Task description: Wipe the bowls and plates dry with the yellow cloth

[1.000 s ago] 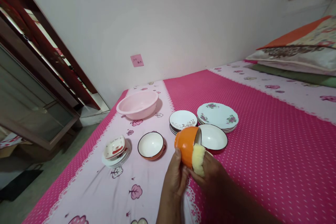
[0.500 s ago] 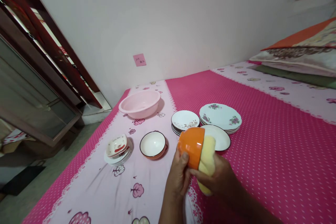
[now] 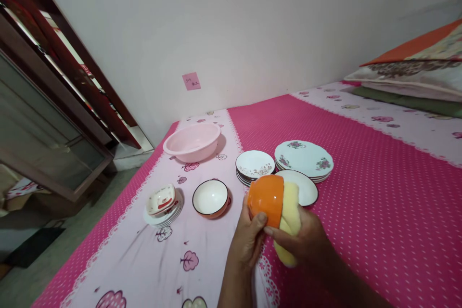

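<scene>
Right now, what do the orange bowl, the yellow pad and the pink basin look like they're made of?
Orange bowl: smooth and evenly coloured with a soft sheen, probably plastic or melamine. Yellow pad: matte and bulging around the right hand, likely foam sponge. Pink basin: thin-walled, slightly translucent, likely plastic.

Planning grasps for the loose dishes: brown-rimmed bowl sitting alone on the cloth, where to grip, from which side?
Take the brown-rimmed bowl by its rim, coming from above. It stands upright, mouth open and empty, so the rim is exposed all round. Its near-left side is probably safest: the stack of small plates lies apart to the left, while the left hand with the orange bowl crowds the right.
</scene>
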Demonstrator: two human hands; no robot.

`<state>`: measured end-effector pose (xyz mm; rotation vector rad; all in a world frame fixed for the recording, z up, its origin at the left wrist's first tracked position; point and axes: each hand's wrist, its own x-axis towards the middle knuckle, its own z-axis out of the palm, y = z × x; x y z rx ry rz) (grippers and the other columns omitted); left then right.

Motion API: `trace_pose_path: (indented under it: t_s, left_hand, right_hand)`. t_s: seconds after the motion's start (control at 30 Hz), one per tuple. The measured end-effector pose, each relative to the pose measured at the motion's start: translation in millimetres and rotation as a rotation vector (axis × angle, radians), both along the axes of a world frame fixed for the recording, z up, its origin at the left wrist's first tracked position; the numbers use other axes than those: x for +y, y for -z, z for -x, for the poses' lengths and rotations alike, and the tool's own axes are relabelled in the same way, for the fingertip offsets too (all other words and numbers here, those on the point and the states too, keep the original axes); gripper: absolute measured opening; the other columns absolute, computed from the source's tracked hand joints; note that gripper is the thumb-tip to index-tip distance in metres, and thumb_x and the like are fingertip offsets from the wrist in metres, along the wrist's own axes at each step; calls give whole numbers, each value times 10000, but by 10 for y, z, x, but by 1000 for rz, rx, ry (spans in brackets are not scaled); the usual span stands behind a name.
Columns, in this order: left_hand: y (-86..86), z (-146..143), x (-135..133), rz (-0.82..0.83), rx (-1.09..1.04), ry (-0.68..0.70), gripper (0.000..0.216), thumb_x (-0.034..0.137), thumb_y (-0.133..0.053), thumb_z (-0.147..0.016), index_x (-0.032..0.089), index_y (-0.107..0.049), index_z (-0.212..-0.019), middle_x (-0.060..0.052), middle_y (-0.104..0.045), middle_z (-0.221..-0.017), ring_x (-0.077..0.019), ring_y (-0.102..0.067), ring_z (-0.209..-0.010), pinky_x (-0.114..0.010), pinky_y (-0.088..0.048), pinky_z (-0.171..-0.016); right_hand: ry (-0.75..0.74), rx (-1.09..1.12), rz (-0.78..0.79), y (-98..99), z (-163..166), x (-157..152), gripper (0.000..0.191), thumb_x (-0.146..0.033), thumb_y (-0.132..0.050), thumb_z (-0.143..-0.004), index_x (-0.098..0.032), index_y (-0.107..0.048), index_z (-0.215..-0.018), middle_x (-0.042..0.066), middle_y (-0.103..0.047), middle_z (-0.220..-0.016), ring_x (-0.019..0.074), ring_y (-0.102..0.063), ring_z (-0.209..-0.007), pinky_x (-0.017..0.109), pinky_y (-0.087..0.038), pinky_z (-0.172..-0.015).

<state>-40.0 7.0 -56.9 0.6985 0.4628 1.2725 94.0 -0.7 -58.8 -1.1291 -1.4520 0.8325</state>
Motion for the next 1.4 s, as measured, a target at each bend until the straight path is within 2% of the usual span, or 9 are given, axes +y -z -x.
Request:
trace_pose_path:
  t_s: [0.07,0.23,0.37,0.53,0.7,0.97,1.17,1.3,1.4]
  left_hand:
    - [12,-10,-5,-7,-8,-29,649,369,-869,-794,238,-613,-1376,-109,-648,-1435,-297,-531,-1407,-431,-367,-1223]
    - [14,-13,29,172,-68,-112,508,513,-825,-803,156,-739,-1155,-137,-736,-1282,-332,-515,-1418,-420,-369,-1225]
    - [-32,6,50,250,-83,-104,551,556,-785,-825,138,-730,-1180,-159,-729,-1291,-343,-509,-1418,-429,-415,-1192]
    - [-28,6,33,16,192,-53,766,471,-841,-801,205,-525,-1446,-148,-629,-1435,-330,-515,-1402,-450,-390,-1187]
    - [-20,-35,48,-102,340,-131,956,397,-952,-637,187,-488,-1446,-171,-630,-1393,-363,-564,-1303,-444,-444,-1097]
    - [-47,64,26,-101,193,-68,847,429,-888,-727,190,-516,-1449,-164,-629,-1418,-371,-542,-1357,-464,-418,-1141]
    - [-45,109,49,-13,111,-166,673,408,-805,-835,206,-570,-1432,-138,-670,-1385,-349,-538,-1380,-473,-391,-1181]
    - [-63,188,83,112,-1,-243,642,454,-773,-856,217,-595,-1425,-149,-722,-1304,-373,-595,-1308,-552,-467,-1119]
    - [-54,298,96,164,-138,-254,685,503,-727,-883,311,-506,-1502,-136,-687,-1374,-395,-614,-1276,-649,-499,-1053]
  right_hand:
    - [4,17,23,-7,11,-22,371,-311,-765,-796,-163,-681,-1126,52,-794,-874,243,-758,-719,318,-651,-601]
    - [85,-385,-562,272,98,110,402,-242,-654,-855,-203,-630,-1254,121,-771,-1003,323,-751,-864,475,-667,-757]
    - [71,-434,-693,413,125,232,434,-183,-588,-870,-164,-614,-1303,168,-761,-1041,360,-742,-949,561,-633,-851]
    - [77,-435,-641,239,38,199,439,-171,-563,-887,-196,-561,-1326,125,-754,-1039,304,-753,-880,419,-656,-735]
    - [106,-414,-610,86,9,147,379,-150,-536,-863,-183,-546,-1241,99,-728,-960,256,-737,-799,355,-639,-660]
    - [73,-654,-739,55,50,122,196,-143,-521,-906,-144,-595,-1087,119,-686,-868,277,-644,-770,427,-579,-672]
    - [84,-786,-901,104,2,207,251,-67,-431,-960,-151,-659,-1023,128,-732,-924,271,-647,-817,438,-523,-750]
    - [235,-722,-862,-41,-245,222,313,-55,-445,-949,-162,-638,-1171,128,-746,-1021,281,-687,-954,455,-536,-850]
    - [355,-546,-761,-209,-435,198,315,-114,-522,-930,-202,-661,-1198,133,-745,-1076,318,-695,-1027,493,-558,-896]
